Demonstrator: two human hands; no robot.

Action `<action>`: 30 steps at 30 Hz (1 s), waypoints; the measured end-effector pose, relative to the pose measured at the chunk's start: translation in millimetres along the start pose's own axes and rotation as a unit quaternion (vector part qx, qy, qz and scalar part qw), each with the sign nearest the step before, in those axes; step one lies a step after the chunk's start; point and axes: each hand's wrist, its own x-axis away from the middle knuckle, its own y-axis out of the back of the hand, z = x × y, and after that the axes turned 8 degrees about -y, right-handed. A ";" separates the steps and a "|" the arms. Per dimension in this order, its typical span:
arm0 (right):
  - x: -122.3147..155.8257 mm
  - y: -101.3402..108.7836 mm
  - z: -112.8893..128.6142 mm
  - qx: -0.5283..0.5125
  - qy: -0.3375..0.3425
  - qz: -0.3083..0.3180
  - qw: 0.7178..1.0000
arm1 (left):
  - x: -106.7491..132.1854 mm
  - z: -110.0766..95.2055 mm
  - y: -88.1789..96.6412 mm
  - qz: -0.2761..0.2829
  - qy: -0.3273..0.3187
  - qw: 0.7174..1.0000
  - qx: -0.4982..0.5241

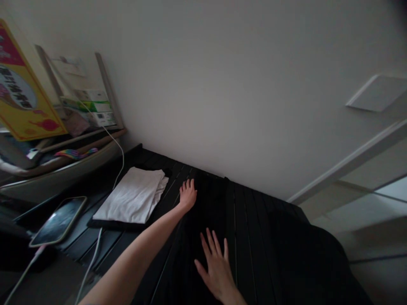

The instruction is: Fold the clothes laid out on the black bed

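My left hand (188, 195) reaches out over the dark slatted surface (243, 224), palm down, with its fingers stretched out. It rests on or just at the left edge of a black cloth (210, 203) that lies lengthwise on the slats. Closer to me, my right hand (218, 270) is spread flat over the same cloth, thumb apart from the fingers. Neither hand grips anything. The cloth's folds and outline are hard to make out against the dark slats. Left of my left hand lies a folded pale garment (130, 197) on top of a dark folded one.
A phone (60, 222) with a charging cable (25, 273) plugged in lies at the left. Behind it stand a cluttered basket (85, 159) and a yellow printed package (28, 93). Another black cloth (305, 254) covers the right side. A pale wall (222, 84) bounds the far edge.
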 end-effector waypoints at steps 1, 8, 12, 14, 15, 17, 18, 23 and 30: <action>-0.4 -0.9 0.4 0.003 -0.008 0.000 1.000 | 12.9 2.8 -4.2 -0.002 -0.012 1.000 -0.004; 20.8 -2.2 10.2 -0.006 -0.041 -0.026 0.999 | 131.6 21.7 1.5 0.121 -0.287 0.950 0.006; 59.4 -2.6 13.3 -0.042 0.002 -0.006 0.999 | 202.6 39.9 42.3 0.172 -0.338 0.924 0.051; 79.7 5.6 8.3 -0.065 0.044 0.033 0.996 | 231.0 48.7 67.7 0.202 -0.371 0.903 0.076; 89.0 12.4 4.3 -0.076 0.074 0.061 0.992 | 242.6 52.9 79.6 0.219 -0.391 0.890 0.087; 105.7 29.2 -5.4 -0.094 0.142 0.122 0.978 | 260.5 61.1 98.3 0.254 -0.434 0.859 0.098; 113.0 37.5 -10.6 -0.099 0.170 0.147 0.969 | 267.0 65.1 103.9 0.270 -0.454 0.844 0.097; 138.0 42.0 -31.4 -0.044 0.237 0.119 0.963 | 285.4 76.9 90.9 0.249 -0.491 0.834 0.044; 138.0 11.8 -24.5 0.003 0.255 -0.001 0.967 | 288.3 49.1 75.9 0.261 -0.468 0.830 0.154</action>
